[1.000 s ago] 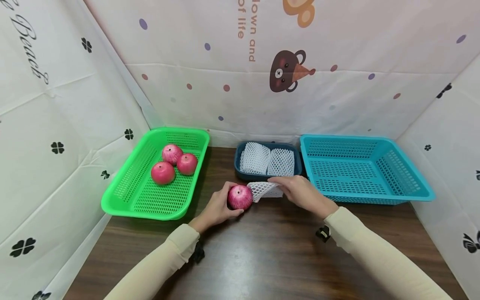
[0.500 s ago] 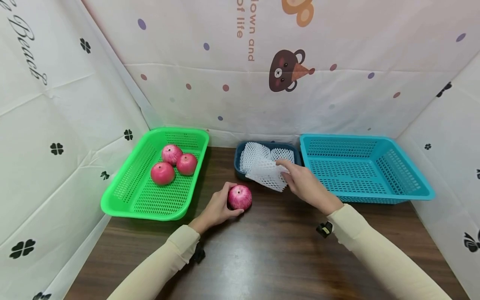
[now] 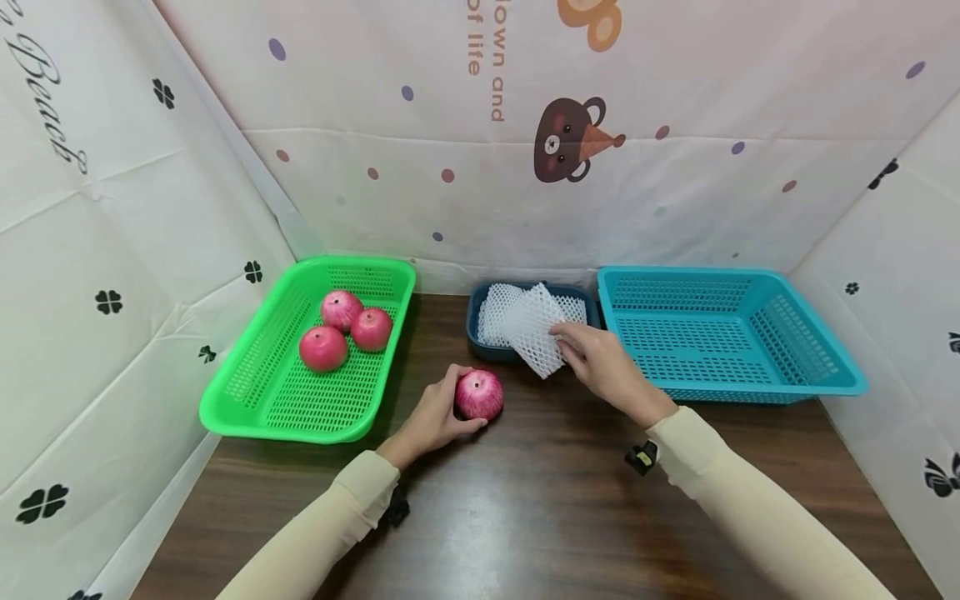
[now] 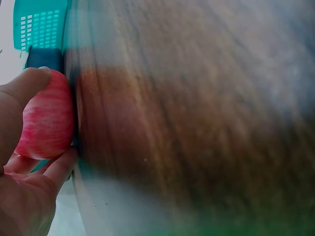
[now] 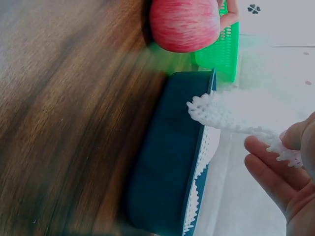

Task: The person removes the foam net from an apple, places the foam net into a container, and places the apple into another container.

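Observation:
My left hand (image 3: 435, 417) curls its thumb and fingers round a red striped apple (image 3: 479, 395) on the dark wooden table. In the left wrist view the thumb lies over the apple (image 4: 49, 118) and the fingers are at its other side. My right hand (image 3: 600, 367) pinches a white foam fruit net (image 3: 534, 330) by its edge, between thumb and fingers. This net lies flat in the air over the small dark blue basket (image 3: 495, 353), in which more white foam nets (image 3: 495, 312) lie. The right wrist view shows the pinched net (image 5: 236, 115) above the basket's rim.
On the left stands a green basket (image 3: 279, 427) with 3 red apples (image 3: 324, 348) in it. A light blue basket (image 3: 750, 390) stands at the right, beside the dark blue one. Printed white cloth (image 3: 360, 208) walls surround the table (image 3: 480, 517) at the back and sides.
My right hand has lifted the foam net from beside the apple up over the dark blue basket and turned it. The left hand stays on the apple.

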A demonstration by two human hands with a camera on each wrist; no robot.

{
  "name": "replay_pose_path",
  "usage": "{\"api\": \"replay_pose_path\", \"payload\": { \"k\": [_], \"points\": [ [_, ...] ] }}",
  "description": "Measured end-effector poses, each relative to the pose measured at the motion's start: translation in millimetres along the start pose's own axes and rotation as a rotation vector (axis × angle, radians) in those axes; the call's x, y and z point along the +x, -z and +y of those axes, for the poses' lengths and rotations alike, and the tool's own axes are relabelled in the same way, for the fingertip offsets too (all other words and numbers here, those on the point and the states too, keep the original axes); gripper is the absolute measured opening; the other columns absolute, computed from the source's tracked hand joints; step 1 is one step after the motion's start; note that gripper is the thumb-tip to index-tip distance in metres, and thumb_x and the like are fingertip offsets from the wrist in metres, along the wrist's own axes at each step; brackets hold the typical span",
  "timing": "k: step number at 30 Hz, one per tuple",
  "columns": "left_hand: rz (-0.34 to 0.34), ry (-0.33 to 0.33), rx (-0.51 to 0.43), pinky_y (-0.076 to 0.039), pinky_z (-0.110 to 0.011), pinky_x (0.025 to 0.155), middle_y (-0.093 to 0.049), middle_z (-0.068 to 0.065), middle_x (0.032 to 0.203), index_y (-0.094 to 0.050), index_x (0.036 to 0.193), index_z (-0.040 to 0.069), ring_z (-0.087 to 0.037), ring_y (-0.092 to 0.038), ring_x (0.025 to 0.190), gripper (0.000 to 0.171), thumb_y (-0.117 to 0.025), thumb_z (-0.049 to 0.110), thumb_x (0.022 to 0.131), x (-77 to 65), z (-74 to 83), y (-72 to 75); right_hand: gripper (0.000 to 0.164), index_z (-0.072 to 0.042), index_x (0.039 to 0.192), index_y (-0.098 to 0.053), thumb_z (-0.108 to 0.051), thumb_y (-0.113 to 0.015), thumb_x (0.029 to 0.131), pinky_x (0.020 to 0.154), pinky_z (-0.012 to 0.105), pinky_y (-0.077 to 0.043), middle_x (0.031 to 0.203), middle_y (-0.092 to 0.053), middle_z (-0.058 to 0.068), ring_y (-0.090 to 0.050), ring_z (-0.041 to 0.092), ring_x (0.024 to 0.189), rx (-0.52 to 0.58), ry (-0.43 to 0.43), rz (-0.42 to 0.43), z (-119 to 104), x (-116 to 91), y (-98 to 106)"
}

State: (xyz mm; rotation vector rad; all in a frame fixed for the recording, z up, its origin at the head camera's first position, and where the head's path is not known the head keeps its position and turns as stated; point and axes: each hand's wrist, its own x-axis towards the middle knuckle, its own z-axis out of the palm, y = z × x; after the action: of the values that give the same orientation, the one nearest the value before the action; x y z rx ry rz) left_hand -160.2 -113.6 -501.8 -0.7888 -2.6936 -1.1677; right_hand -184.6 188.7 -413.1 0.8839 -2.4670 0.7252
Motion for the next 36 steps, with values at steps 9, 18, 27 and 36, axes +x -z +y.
{"api": "replay_pose_path", "payload": {
  "k": [9,18,27,36],
  "points": [
    [0.003,-0.005,-0.004,-0.056,-0.043,0.096,-0.066,-0.016,0.125,-0.046,0.133,0.004,-0.028,-0.068,0.112,0.077,-0.094,0.023,0.075,-0.1,1.3,0.6,0.036,-0.001,0.13,-0.068,-0.003,-0.073,0.094,0.054,0.032,-0.046,0.102,-0.073,0.015,-0.052,0.014,0.061,0.013,-0.08,0.104,1,7,-8],
    [0.009,0.0,-0.011,-0.057,-0.044,0.095,-0.066,-0.015,0.126,-0.045,0.133,0.005,-0.028,-0.068,0.112,0.078,-0.094,0.023,0.075,-0.8,1.7,1.1,0.038,-0.001,0.134,-0.066,-0.006,-0.072,0.096,0.059,0.037,-0.053,0.106,-0.074,0.017,-0.059,0.018,0.063,0.038,-0.175,0.149,8,14,-22],
    [-0.008,0.007,-0.012,-0.056,-0.043,0.097,-0.065,-0.014,0.127,-0.044,0.133,0.007,-0.026,-0.067,0.114,0.076,-0.093,0.025,0.077,0.6,0.6,1.3,0.038,-0.002,0.134,-0.066,-0.007,-0.071,0.096,0.046,0.032,-0.034,0.056,-0.049,0.002,-0.039,0.014,0.047,0.019,-0.256,0.182,22,20,-34],
    [-0.021,0.035,-0.007,-0.055,-0.042,0.098,-0.065,-0.014,0.129,-0.044,0.134,0.006,-0.026,-0.066,0.116,0.078,-0.092,0.028,0.077,-0.7,1.3,1.8,0.037,-0.002,0.136,-0.064,-0.011,-0.067,0.1,0.044,0.032,-0.034,0.055,-0.049,0.001,-0.039,0.013,0.043,0.017,-0.362,0.102,27,21,-43]
  ]
}}
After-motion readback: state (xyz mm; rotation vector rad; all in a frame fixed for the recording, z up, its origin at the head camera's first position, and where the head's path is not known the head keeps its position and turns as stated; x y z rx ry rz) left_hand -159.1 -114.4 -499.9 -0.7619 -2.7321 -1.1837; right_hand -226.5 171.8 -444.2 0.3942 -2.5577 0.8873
